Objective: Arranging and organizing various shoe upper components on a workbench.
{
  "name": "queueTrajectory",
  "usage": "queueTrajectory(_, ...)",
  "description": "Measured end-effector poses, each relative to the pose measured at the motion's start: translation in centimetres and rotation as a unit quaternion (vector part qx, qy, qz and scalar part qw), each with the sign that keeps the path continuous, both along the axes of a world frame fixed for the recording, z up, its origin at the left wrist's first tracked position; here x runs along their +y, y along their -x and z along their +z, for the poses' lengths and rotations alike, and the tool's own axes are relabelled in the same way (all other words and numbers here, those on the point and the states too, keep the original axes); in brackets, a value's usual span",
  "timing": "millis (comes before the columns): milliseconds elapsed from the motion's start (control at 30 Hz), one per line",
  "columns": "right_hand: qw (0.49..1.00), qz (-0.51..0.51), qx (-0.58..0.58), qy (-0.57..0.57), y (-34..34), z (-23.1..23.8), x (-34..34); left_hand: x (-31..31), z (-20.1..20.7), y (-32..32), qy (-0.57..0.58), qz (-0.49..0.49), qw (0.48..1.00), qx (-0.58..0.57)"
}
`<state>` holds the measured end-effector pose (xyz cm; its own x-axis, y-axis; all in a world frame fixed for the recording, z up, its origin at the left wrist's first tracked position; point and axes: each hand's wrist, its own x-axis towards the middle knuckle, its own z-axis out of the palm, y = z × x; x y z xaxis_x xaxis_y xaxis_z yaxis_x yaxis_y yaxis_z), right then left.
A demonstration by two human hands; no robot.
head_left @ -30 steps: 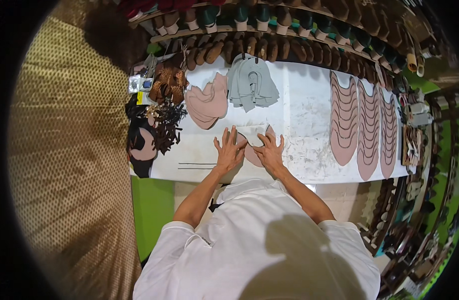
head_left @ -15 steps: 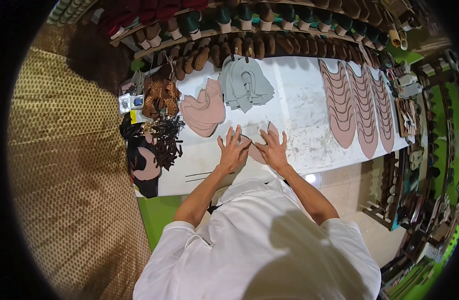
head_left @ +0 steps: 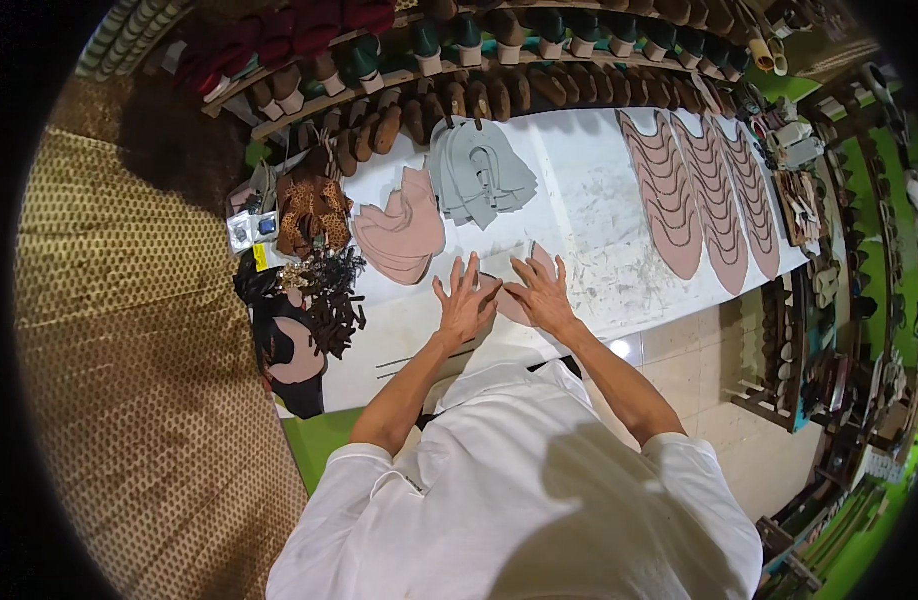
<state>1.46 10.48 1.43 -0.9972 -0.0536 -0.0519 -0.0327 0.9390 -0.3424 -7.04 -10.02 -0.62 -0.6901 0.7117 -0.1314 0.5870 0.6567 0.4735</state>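
Note:
A pink, curved shoe upper piece (head_left: 514, 306) with a dark edge lies on the white table in front of me, one pointed end showing beyond my right hand. My left hand (head_left: 466, 310) is at its left side, thumb and forefinger pinched at the edge, other fingers stretched out. Close by, my right hand (head_left: 542, 300) pinches the same edge, its fingertips almost meeting those of the left. The fingers hide part of the piece. Farther off are a stack of similar pink pieces (head_left: 404, 238) and a pile of grey pieces (head_left: 482, 175).
Three overlapping rows of pink pieces (head_left: 707, 205) lie at the table's right. Leopard-print pieces (head_left: 314, 215), dark brown scraps (head_left: 334, 325) and black-and-pink pieces (head_left: 297, 355) crowd the left end. Racks of shoe lasts (head_left: 499, 100) line the far edge. Thin dark strips (head_left: 407, 358) lie near my left forearm.
The view has turned slightly, so the table appears tilted. Both hands remain at the pink piece, and the right hand's fingers have shifted a little.

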Motion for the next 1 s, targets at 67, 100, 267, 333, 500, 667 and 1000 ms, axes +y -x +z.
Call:
queueTrajectory(67,0.998,-0.007,0.065,0.005,0.1,-0.3,-0.1,0.0,-0.2,0.0,0.004,-0.002,1.000,0.003)
queueTrajectory(100,0.998,-0.006,0.065,0.004,0.2,-0.3,-0.2,-0.2,-0.4,0.1,0.003,-0.002,1.000,0.004)
queueTrajectory(267,0.999,0.013,0.010,-0.027,0.3,0.0,-0.1,-0.3,-0.7,-0.2,-0.043,0.042,0.998,0.029)
queueTrajectory(333,0.999,0.011,0.019,-0.028,0.3,-0.3,-0.2,-0.5,-0.8,-0.3,-0.034,0.042,0.998,0.038)
queueTrajectory(500,0.999,0.011,0.012,-0.040,0.4,-0.8,-0.5,-0.4,-0.7,-0.2,-0.014,0.046,0.998,0.037)
queueTrajectory(667,0.998,-0.061,0.007,0.013,-0.2,0.0,-0.4,-0.4,-0.3,-0.5,0.013,0.071,0.997,-0.005)
queueTrajectory(1000,0.961,-0.273,0.043,0.000,-1.9,-1.8,2.4,0.3,-0.4,-4.5,0.031,0.219,0.975,0.006)
